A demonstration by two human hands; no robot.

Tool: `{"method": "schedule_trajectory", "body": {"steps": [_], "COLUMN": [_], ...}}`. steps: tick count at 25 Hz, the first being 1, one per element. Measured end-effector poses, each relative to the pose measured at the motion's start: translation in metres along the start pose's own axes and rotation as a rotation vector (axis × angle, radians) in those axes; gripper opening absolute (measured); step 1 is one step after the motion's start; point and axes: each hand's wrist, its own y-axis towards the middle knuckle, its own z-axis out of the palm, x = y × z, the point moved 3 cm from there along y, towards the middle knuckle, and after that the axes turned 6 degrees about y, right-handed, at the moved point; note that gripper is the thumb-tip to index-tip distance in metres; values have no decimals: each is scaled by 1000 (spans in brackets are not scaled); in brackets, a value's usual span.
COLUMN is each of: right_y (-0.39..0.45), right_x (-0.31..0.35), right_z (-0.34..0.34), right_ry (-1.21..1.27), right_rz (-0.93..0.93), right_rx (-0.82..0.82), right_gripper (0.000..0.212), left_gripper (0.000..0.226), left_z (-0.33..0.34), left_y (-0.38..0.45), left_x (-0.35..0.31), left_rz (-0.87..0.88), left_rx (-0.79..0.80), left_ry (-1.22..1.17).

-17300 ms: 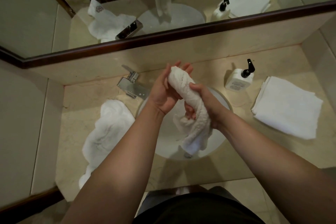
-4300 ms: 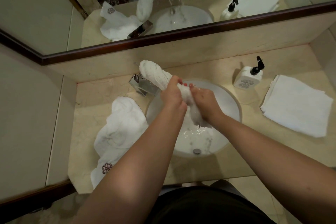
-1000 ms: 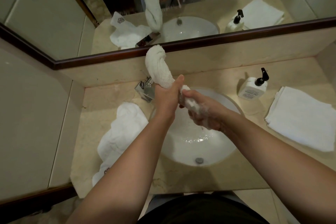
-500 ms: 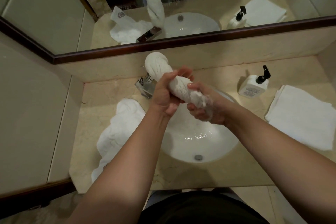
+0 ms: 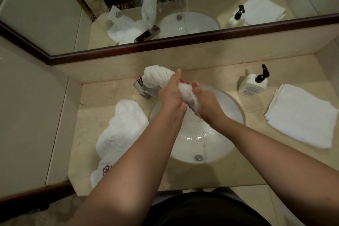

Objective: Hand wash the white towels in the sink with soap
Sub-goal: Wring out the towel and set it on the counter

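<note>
hands point(image 5: 171, 95) point(image 5: 205, 103) — twisting grip on towel point(image 5: 158, 77)

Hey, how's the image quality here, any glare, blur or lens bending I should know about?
Head view: dim, warm light; wet glare on the sink bowl; the mirror frame bows from wide-angle distortion; forearms at the bottom edge look soft; the wrung towel and both hands, left hand and right hand, are fairly sharp.

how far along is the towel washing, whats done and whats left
Looks done: one crumpled towel lies on the counter left of the sink, probably already washed. In hand: the left hand and right hand grip a twisted towel over the basin, wringing it; the mirror shows water running off it. Left: the folded towels beside the soap bottle look dry and untouched.
</note>
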Motion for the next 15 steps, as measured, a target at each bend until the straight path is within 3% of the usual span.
{"method": "schedule_trajectory", "body": {"steps": [3, 8, 10, 12, 15], "right_y": [1, -4, -5, -3, -4], "right_x": [1, 6, 9, 12, 17], "right_z": [0, -7, -10, -14, -21], "right_ry": [27, 15, 95, 202, 295], "right_rz": [-20, 114, 226, 304, 375], "right_rx": [43, 240, 242, 281, 485], "right_gripper": [93, 50, 43, 48, 53], "left_gripper": [27, 46, 38, 31, 59], "left_z": [-5, -11, -10, -11, -16], "left_y": [2, 1, -3, -7, -8], "left_x": [4, 0, -6, -11, -13], "left_rz": [35, 61, 53, 84, 136], "left_rx": [-63, -56, 117, 411, 741], "left_ry": [30, 149, 172, 215, 122]}}
